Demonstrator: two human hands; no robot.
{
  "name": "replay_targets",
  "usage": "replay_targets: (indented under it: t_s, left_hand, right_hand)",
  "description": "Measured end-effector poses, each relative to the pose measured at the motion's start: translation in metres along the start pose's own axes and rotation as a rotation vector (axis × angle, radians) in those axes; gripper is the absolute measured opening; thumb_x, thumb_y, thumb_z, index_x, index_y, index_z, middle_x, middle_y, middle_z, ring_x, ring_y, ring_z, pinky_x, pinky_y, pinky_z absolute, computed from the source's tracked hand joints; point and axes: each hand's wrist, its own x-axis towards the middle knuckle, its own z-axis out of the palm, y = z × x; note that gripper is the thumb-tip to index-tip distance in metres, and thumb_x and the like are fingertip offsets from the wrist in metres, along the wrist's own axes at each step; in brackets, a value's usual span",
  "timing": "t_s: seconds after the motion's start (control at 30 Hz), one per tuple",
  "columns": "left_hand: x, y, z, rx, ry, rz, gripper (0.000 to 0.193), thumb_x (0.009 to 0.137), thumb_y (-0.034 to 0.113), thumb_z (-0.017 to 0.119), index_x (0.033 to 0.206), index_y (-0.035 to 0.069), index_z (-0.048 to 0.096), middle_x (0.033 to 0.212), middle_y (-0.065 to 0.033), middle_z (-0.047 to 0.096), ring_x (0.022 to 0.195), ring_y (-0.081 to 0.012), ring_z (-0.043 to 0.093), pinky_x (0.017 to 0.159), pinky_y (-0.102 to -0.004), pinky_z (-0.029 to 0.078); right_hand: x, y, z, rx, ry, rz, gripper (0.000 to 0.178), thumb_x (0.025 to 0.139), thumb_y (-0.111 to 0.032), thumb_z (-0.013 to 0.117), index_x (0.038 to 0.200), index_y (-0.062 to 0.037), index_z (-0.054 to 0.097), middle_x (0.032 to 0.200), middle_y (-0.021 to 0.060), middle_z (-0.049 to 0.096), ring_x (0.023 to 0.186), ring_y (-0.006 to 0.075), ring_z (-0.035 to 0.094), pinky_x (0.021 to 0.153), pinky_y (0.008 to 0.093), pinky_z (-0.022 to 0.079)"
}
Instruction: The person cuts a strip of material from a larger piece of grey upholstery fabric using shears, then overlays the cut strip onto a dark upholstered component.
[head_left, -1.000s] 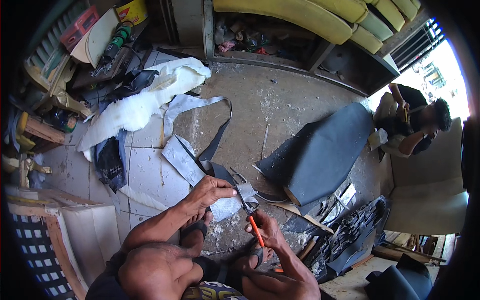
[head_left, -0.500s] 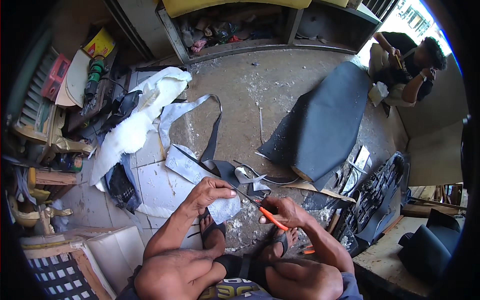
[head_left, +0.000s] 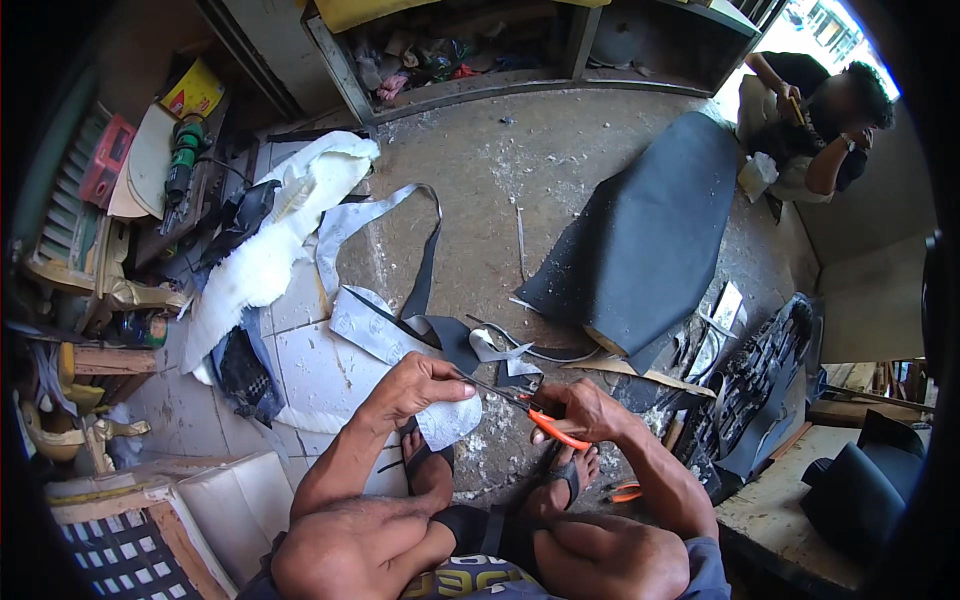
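My right hand [head_left: 580, 408] grips scissors with orange handles [head_left: 545, 425], their blades pointing left toward the material. My left hand [head_left: 420, 385] pinches a pale grey sheet piece [head_left: 450, 420] just beside the blades. The sheet runs up and left as a long strip [head_left: 370, 330] across the floor, with a dark loop of strip [head_left: 425, 250] above it. My feet in sandals [head_left: 430, 470] rest on the floor below my hands.
A large black seat cover [head_left: 650, 240] lies on the concrete to the right. White foam [head_left: 270, 250] lies at the left by cluttered tools. Another person [head_left: 820, 130] sits at the far right. A second orange-handled tool [head_left: 622, 492] lies near my right foot.
The view has tilted down and shifted; my hands stay together on the sheet, with the scissors now lying flatter, blades pointing left at the piece.
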Motion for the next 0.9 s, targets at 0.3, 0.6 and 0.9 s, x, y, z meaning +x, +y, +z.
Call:
replay_targets:
  t_s: [0.3,0.6,0.9]
  left_hand:
    - [0.002,-0.011,-0.01,0.001,-0.002,0.067,0.019,0.089,0.015,0.078,0.098,-0.001,0.076,0.09,-0.0054,0.075,0.081,-0.0102,0.068,0.074,-0.0263,0.053]
    - [0.048,-0.048,0.042,-0.78,-0.412,-0.046,0.061,0.102,0.056,0.055,0.134,0.005,0.058,0.129,-0.0098,0.066,0.117,-0.0194,0.066,0.096,-0.0366,0.057]
    - [0.119,-0.062,0.107,0.094,-0.235,0.169,0.07,0.09,0.048,0.078,0.134,0.006,0.043,0.116,-0.0055,0.054,0.104,-0.0123,0.057,0.087,-0.0316,0.052]
  right_hand:
    - [-0.022,0.023,0.012,-0.196,0.261,0.145,0.047,0.086,-0.048,0.079,0.099,-0.0033,0.07,0.076,0.0171,0.07,0.066,0.0345,0.07,0.06,0.0419,0.053]
    - [-0.037,0.004,0.043,0.251,0.406,0.157,0.061,0.092,-0.043,0.075,0.132,-0.0003,0.06,0.108,0.023,0.07,0.102,0.0365,0.072,0.088,0.0441,0.058]
    - [-0.035,0.053,0.061,0.281,0.944,0.332,0.027,0.094,-0.025,0.072,0.107,-0.0015,0.071,0.082,0.0148,0.073,0.075,0.0191,0.07,0.069,0.0363,0.054]
